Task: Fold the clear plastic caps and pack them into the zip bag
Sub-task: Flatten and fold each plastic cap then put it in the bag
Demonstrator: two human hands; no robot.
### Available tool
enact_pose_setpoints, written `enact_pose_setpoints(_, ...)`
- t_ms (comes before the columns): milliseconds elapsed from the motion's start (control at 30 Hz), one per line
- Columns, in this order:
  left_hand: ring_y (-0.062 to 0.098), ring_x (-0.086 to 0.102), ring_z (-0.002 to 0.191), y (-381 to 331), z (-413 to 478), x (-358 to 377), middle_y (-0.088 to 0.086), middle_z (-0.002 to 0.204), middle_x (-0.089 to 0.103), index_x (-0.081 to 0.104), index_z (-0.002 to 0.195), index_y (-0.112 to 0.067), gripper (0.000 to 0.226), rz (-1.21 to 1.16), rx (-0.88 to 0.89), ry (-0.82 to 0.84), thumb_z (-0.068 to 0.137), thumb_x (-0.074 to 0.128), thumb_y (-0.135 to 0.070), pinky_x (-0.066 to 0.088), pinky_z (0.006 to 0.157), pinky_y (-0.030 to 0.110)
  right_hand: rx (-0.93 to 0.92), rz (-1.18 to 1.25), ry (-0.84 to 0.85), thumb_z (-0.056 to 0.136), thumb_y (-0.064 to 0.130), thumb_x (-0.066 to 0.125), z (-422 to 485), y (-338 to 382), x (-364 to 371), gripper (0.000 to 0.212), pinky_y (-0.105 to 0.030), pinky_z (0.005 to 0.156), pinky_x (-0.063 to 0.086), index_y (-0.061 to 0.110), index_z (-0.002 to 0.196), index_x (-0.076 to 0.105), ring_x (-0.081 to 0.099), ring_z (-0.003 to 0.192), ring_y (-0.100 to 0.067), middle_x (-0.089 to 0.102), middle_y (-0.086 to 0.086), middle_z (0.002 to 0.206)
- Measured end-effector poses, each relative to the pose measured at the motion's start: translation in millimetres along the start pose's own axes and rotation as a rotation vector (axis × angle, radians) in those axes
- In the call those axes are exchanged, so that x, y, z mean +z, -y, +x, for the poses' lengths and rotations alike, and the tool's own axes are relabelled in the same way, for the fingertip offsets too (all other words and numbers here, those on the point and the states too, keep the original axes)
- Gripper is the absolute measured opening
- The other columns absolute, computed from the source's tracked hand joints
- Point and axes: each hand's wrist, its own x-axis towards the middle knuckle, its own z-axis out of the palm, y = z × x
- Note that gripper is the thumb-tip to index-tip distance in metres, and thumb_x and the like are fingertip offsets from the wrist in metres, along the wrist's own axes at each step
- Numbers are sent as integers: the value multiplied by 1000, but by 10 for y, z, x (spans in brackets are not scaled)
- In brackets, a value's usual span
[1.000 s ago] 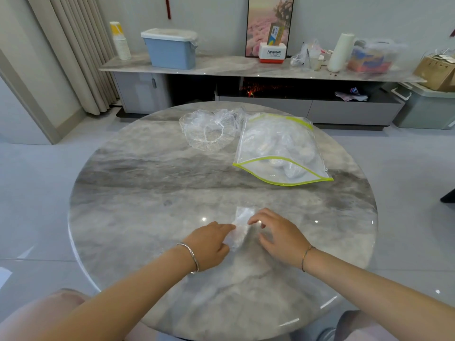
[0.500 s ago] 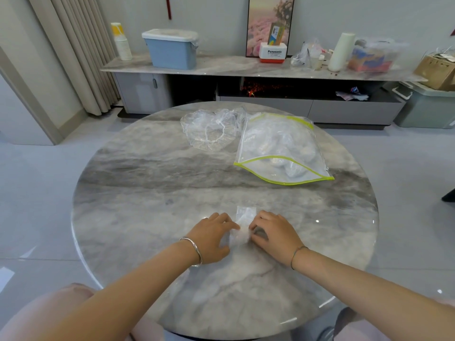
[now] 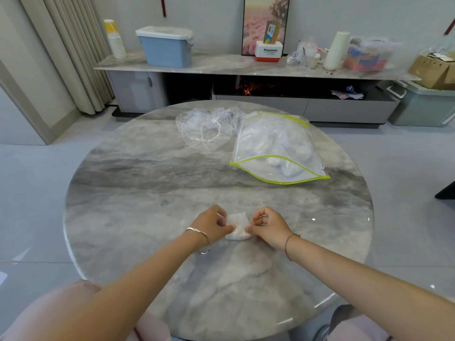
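Left hand (image 3: 213, 225) pinches left edge of folded cap (image 3: 238, 226), low on worktop (image 3: 123, 193), near person. Right hand (image 3: 268, 226) pinches right edge. Risk: thin film springs open if pinch loosens, so fold is lost. Far side: loose unfolded cap (image 3: 205, 130), beside it zip bag (image 3: 275, 146), mouth gaping toward person, caps inside. Bag well apart from hands; long reach needed.
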Motion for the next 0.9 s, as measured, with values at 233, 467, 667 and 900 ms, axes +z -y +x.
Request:
enact_pose_setpoints(233, 8, 64, 85, -121, 2, -242, 2, 102, 68, 54, 118, -15, 61, -373, -85, 229, 70, 79, -43, 52, 76, 22, 52, 236, 82, 77, -5, 72, -35, 233, -94, 31, -18, 43, 38, 13, 84, 48, 52, 40, -6, 59, -5, 71)
enact_pose_setpoints(467, -2, 57, 54, -219, -11, -197, -8, 62, 64, 65, 76, -12, 11, -636, 65, -68, 78, 75, -15, 44, 57, 10, 92, 377, 174, 77, -8, 70, -87, 349, -164, 38, -22, 58, 55, 9, 108, 55, 65, 58, -14, 59, -6, 92)
enact_pose_setpoints(667, -1, 65, 78, -284, 28, -228, -7, 84, 71, 69, 86, -20, 13, -581, 107, 61, 77, 76, -17, 46, 70, 7, 13, 336, 162, 80, -6, 68, -62, 335, -293, 15, -22, 73, 56, 7, 87, 63, 68, 67, -12, 67, -9, 79)
enact_pose_setpoints(900, 15, 57, 109, -289, 565, -286, -1, 125, 55, 47, 130, -18, 49, -490, 65, -119, 86, 67, -23, 43, 87, 22, -356, 9, -248, 82, -7, 64, 363, 181, -518, 22, -15, 82, 51, 9, 97, 66, 64, 83, -1, 66, -2, 97)
